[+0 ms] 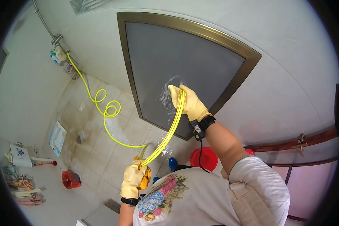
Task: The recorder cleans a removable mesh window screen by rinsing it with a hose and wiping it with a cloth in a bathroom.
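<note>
A yellow-green hose [168, 138] arcs between my two gloved hands. Near its end, my right hand [190, 102], in a cream rubber glove, is closed around it, close to a grey door panel [184, 52] with a bronze frame. Water sprays from the hose onto the panel and runs down it. My left hand [135, 177], gloved the same way, grips the hose lower down by my body. From there the hose trails in loops over the floor to the shower fittings at the far left.
Wet floor tiles [105, 150] lie below. A squat toilet [58, 138] and a red bin [71, 179] are at left. A red basin [203, 159] stands by my right side. Bottles [58, 55] fill a wall rack under a shower pipe [45, 23]. Cloths [24, 190] hang lower left.
</note>
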### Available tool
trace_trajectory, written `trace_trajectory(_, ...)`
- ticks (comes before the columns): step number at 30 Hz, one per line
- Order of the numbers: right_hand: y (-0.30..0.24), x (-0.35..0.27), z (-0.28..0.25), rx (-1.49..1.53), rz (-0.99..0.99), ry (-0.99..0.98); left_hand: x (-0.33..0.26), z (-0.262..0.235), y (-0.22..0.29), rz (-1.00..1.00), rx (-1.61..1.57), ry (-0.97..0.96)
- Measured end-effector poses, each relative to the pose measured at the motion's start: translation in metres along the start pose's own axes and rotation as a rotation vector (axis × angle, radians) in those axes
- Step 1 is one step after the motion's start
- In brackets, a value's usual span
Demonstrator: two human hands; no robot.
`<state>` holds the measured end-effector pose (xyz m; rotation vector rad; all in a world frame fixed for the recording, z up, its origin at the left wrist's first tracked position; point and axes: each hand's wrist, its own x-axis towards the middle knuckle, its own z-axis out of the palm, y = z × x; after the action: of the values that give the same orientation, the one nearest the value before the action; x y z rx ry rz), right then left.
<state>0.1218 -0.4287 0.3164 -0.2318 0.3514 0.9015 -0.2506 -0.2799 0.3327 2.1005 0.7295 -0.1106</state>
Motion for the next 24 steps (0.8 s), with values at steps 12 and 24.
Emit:
trace_trajectory(12,-0.017,-0.073,0.035,-0.322,-0.153,0.265,0.027,0.015,0.025,0.048,0.103,-0.158)
trace_trajectory(24,-0.022,-0.103,0.038,-0.585,-0.291,0.324,0.054,0.017,0.014,0.191,0.210,-0.289)
